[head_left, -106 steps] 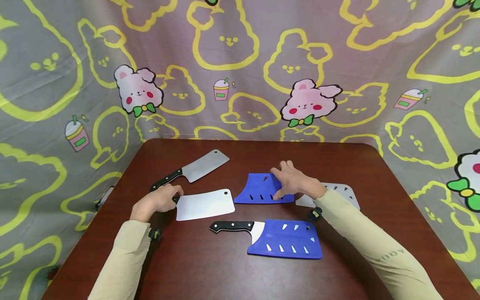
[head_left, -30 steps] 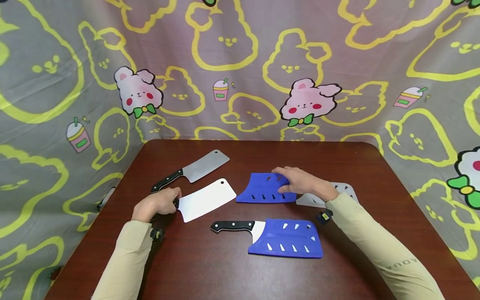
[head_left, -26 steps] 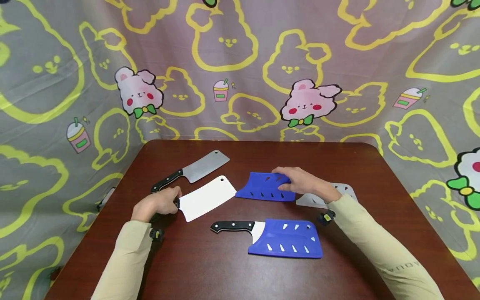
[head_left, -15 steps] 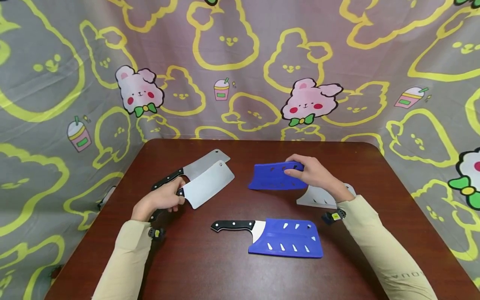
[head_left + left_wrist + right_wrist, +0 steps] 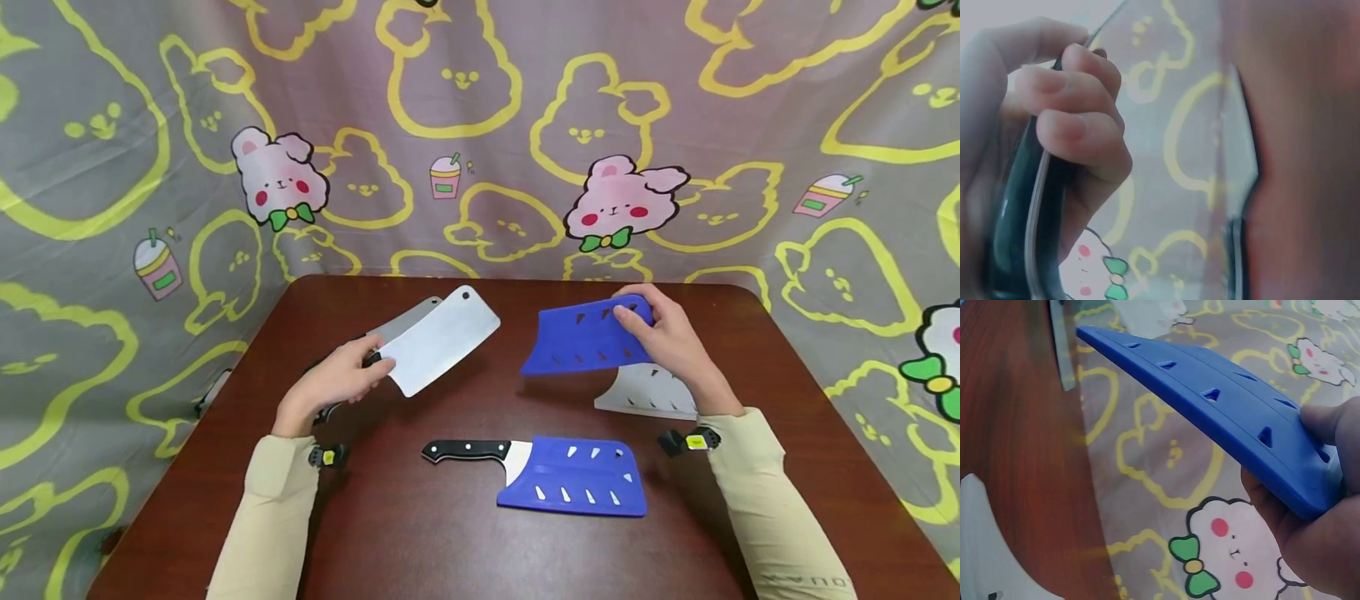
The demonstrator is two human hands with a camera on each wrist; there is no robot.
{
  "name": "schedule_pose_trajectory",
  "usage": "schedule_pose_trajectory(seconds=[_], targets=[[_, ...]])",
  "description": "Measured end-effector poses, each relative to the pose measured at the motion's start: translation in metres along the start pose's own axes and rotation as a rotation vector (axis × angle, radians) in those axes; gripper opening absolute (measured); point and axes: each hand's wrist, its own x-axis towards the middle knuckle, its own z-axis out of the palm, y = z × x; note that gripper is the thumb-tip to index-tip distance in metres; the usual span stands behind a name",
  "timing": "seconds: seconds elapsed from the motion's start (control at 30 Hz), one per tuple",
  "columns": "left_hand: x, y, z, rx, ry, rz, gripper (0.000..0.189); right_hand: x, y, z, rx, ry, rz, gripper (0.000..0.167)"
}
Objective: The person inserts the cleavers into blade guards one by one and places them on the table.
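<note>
My left hand [image 5: 337,375] grips the black handle [image 5: 1029,206] of a cleaver [image 5: 442,342], its broad steel blade raised above the table and angled up to the right. Fingers curl round that handle in the left wrist view. My right hand [image 5: 671,333] pinches the right end of a blue blade sheath [image 5: 588,337] with small slots, thumb on its near face. The sheath is lifted and tilted, its open left end facing the blade across a gap. Part of a second cleaver [image 5: 405,321] lies behind the held one, mostly hidden by it and the hand.
A sheathed cleaver, in a blue cover [image 5: 573,477] with its black handle [image 5: 465,451] to the left, lies at the front middle of the brown table [image 5: 420,542]. A white slotted sheath [image 5: 645,392] lies under the right hand. A patterned curtain [image 5: 495,167] surrounds the table.
Both hands have risen from the table. The left lifts the cleaver up and tilts its blade; the right picks up the blue sheath, moving it up and to the right, uncovering more of the white sheath.
</note>
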Motion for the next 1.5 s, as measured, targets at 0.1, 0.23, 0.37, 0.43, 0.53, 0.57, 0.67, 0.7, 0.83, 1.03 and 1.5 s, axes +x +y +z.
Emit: schedule_pose_trajectory(seconds=[0.1,0.23,0.37,0.43,0.53,0.57,0.67,0.7,0.83,1.03,1.5], targets=[[0.001,0.013,-0.002,-0.014,0.022,0.068,0.027,-0.003,-0.003,-0.007,0.051,0.034,-0.010,0.032],[0.000,0.028,-0.004,-0.017,0.040,0.123,0.033,-0.006,-0.009,-0.015,0.137,0.077,-0.016,0.032],[-0.003,0.039,-0.007,-0.022,0.051,0.147,0.032,-0.007,-0.013,-0.022,0.195,0.119,-0.041,0.034],[-0.003,0.045,-0.008,-0.022,0.055,0.160,0.032,-0.007,-0.014,-0.025,0.233,0.136,-0.056,0.033],[-0.002,0.052,-0.011,-0.029,0.067,0.188,0.031,-0.007,-0.015,-0.029,0.351,0.154,-0.091,0.030],[-0.002,0.054,-0.011,-0.033,0.072,0.197,0.031,-0.006,-0.016,-0.030,0.394,0.156,-0.109,0.028],[-0.003,0.059,-0.013,-0.049,0.084,0.210,0.030,-0.004,-0.018,-0.030,0.492,0.152,-0.156,0.026],[-0.004,0.060,-0.013,-0.054,0.086,0.213,0.029,-0.003,-0.019,-0.030,0.504,0.152,-0.167,0.026],[-0.010,0.063,-0.012,-0.072,0.105,0.227,0.028,-0.004,-0.024,-0.031,0.499,0.181,-0.189,0.026],[-0.015,0.068,-0.012,-0.086,0.141,0.244,0.021,-0.009,-0.033,-0.034,0.511,0.227,-0.204,0.028],[-0.014,0.078,-0.007,-0.078,0.103,0.271,0.025,-0.023,-0.039,-0.042,0.624,0.252,-0.242,0.028]])
